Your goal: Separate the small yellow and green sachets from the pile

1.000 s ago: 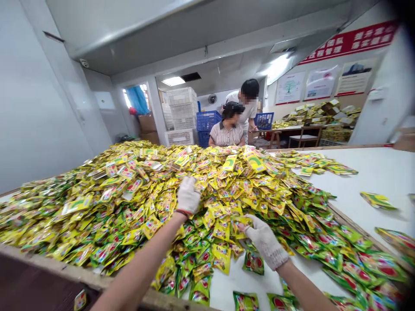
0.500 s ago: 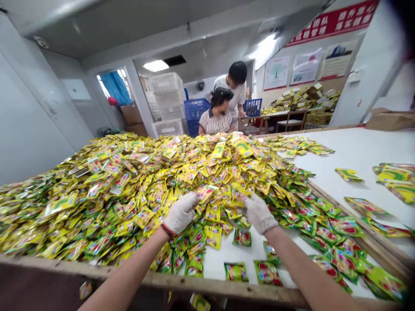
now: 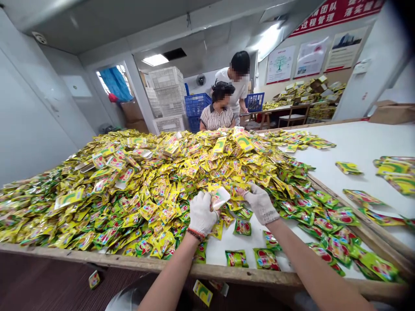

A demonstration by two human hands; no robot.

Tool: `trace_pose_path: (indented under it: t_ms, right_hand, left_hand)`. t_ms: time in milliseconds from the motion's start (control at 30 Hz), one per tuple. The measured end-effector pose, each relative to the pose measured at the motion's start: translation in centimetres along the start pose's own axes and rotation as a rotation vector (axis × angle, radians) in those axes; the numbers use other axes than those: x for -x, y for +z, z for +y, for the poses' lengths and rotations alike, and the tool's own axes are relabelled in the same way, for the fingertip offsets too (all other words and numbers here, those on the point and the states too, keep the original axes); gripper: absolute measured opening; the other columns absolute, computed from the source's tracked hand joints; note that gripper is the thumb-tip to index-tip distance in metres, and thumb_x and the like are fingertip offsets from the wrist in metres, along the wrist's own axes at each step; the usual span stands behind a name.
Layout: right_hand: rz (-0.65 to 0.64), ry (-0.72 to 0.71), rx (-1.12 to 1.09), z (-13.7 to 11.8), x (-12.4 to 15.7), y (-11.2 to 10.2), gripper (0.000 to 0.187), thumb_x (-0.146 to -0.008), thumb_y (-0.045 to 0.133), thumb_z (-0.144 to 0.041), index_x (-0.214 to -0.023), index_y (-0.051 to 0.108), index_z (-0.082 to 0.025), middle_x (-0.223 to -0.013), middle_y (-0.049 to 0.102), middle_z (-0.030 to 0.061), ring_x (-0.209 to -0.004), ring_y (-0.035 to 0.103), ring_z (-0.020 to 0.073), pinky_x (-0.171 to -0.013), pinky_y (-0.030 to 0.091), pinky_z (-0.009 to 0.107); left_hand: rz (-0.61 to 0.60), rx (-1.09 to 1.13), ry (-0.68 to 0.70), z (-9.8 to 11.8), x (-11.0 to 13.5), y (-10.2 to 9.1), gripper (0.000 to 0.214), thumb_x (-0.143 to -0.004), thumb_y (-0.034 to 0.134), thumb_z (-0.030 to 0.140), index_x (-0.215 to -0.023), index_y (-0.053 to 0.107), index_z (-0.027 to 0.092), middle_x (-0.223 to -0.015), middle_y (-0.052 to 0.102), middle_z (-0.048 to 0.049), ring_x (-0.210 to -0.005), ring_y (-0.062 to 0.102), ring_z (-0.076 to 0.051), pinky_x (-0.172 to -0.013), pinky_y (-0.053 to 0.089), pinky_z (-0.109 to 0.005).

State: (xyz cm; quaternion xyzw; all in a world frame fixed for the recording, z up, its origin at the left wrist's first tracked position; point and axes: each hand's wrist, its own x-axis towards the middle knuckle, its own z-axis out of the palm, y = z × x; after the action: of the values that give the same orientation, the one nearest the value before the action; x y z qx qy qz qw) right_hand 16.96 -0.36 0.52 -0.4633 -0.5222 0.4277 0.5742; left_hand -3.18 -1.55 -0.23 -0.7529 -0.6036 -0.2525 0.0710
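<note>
Knit-gloved left hand (image 3: 202,214) clamps a flat, white-ended box (image 3: 221,197); knit-gloved right hand (image 3: 260,203) pinches a glossy yellow packet (image 3: 236,192) before a crinkled heap (image 3: 152,181).

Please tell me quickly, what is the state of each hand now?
Left hand: closed, holding a small carton.
Right hand: closed, holding a yellow packet.

A factory-type workroom is indicated by a wood-edged worktable (image 3: 236,273) heaped with small printed packets (image 3: 155,185). White plastic crates (image 3: 168,80) are stacked beyond it, a second table (image 3: 285,109) is piled with yellow packages (image 3: 313,91), and the wall is hung with a red banner (image 3: 340,16) and posters (image 3: 280,65).
</note>
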Motion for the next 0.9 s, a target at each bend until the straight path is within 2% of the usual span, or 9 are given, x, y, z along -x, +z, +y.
trace_pose_path:
  t_ms: [100, 200, 300, 433, 533, 633, 767, 833, 900]
  right_hand:
    - [0.021, -0.126, 0.201, -0.1, 0.0, 0.4, 0.034, -0.073, 0.063, -0.039, -0.1, 0.064, -0.019, -0.089, 0.07, 0.0049, -0.076, 0.063, 0.0201, -0.07, 0.051, 0.032]
    - [0.056, -0.217, 0.419, 0.2, -0.2, 0.6, 0.033, -0.072, 0.062, -0.04, -0.094, 0.066, -0.017, -0.091, 0.07, 0.0072, -0.083, 0.062, 0.0219, -0.081, 0.049, 0.035]
    - [-0.041, -0.224, 0.541, 0.4, -0.5, 0.2, 0.03, -0.072, 0.06, -0.041, -0.088, 0.068, -0.016, -0.084, 0.07, 0.0056, -0.078, 0.062, 0.0204, -0.076, 0.049, 0.031]
    - [-0.169, -0.216, 0.688, 0.7, -0.6, 0.0, 0.028, -0.074, 0.059, -0.036, -0.089, 0.069, -0.015, -0.08, 0.07, 0.0051, -0.074, 0.061, 0.0186, -0.071, 0.049, 0.027]
    - [-0.099, -0.261, 0.784, 1.4, -0.3, 0.7, 0.031, -0.078, 0.055, -0.034, -0.098, 0.068, -0.014, -0.092, 0.07, 0.0107, -0.084, 0.063, 0.022, -0.079, 0.049, 0.031]
    - [-0.05, -0.325, 0.829, 2.1, -0.1, 1.5, 0.032, -0.083, 0.049, -0.031, -0.103, 0.066, -0.013, -0.099, 0.069, 0.0147, -0.091, 0.062, 0.024, -0.084, 0.048, 0.034]
    - [-0.06, -0.457, 0.848, 1.6, 0.0, 1.4, 0.027, -0.088, 0.043, -0.027, -0.085, 0.067, -0.016, -0.087, 0.066, 0.0104, -0.08, 0.059, 0.0196, -0.077, 0.048, 0.03]
    - [-0.052, -0.493, 0.872, 1.1, 0.0, 1.2, 0.023, -0.085, 0.048, -0.023, -0.074, 0.067, -0.017, -0.078, 0.063, 0.0077, -0.074, 0.057, 0.0179, -0.072, 0.047, 0.028]
    - [-0.068, -0.496, 0.877, 0.9, 0.1, 1.0, 0.021, -0.082, 0.05, -0.018, -0.073, 0.069, -0.017, -0.074, 0.063, 0.0066, -0.071, 0.057, 0.0172, -0.071, 0.047, 0.027]
  left_hand:
    - [-0.006, 0.136, 0.082, 0.0, 0.9, 0.3, 0.054, -0.067, 0.068, 0.036, -0.115, 0.05, 0.023, -0.108, 0.053, -0.0085, -0.101, 0.052, -0.027, -0.086, 0.042, -0.036]
    - [-0.021, 0.286, 0.095, -0.3, 1.2, 0.7, 0.059, -0.067, 0.067, 0.033, -0.121, 0.047, 0.021, -0.113, 0.053, -0.0093, -0.104, 0.052, -0.025, -0.09, 0.043, -0.036]
    - [-0.024, 0.351, 0.134, -0.5, 1.0, 0.9, 0.054, -0.065, 0.067, 0.03, -0.115, 0.05, 0.019, -0.109, 0.054, -0.0091, -0.101, 0.052, -0.025, -0.09, 0.044, -0.037]
    - [-0.038, 0.318, 0.29, -0.2, 1.0, 0.8, 0.055, -0.064, 0.065, 0.023, -0.116, 0.052, 0.016, -0.108, 0.055, -0.0104, -0.103, 0.052, -0.027, -0.091, 0.045, -0.041]
    - [-0.001, 0.268, 0.31, 0.1, 1.1, 1.2, 0.056, -0.063, 0.065, 0.021, -0.117, 0.053, 0.014, -0.111, 0.055, -0.0132, -0.106, 0.051, -0.03, -0.094, 0.044, -0.045]
    - [0.054, 0.267, 0.264, -0.1, 1.2, 1.9, 0.057, -0.062, 0.064, 0.019, -0.118, 0.053, 0.014, -0.11, 0.057, -0.0131, -0.105, 0.053, -0.03, -0.094, 0.046, -0.044]
    - [0.157, 0.291, 0.185, -0.4, 1.1, 2.6, 0.058, -0.064, 0.063, 0.019, -0.121, 0.052, 0.016, -0.115, 0.057, -0.0138, -0.107, 0.053, -0.029, -0.095, 0.046, -0.044]
    - [0.181, 0.306, 0.238, -0.3, 1.1, 2.8, 0.059, -0.065, 0.062, 0.019, -0.123, 0.051, 0.016, -0.114, 0.057, -0.0141, -0.107, 0.054, -0.029, -0.094, 0.046, -0.045]
    - [0.196, 0.312, 0.297, 0.0, 1.3, 3.0, 0.059, -0.065, 0.061, 0.018, -0.123, 0.051, 0.014, -0.111, 0.059, -0.0143, -0.104, 0.055, -0.029, -0.092, 0.047, -0.045]
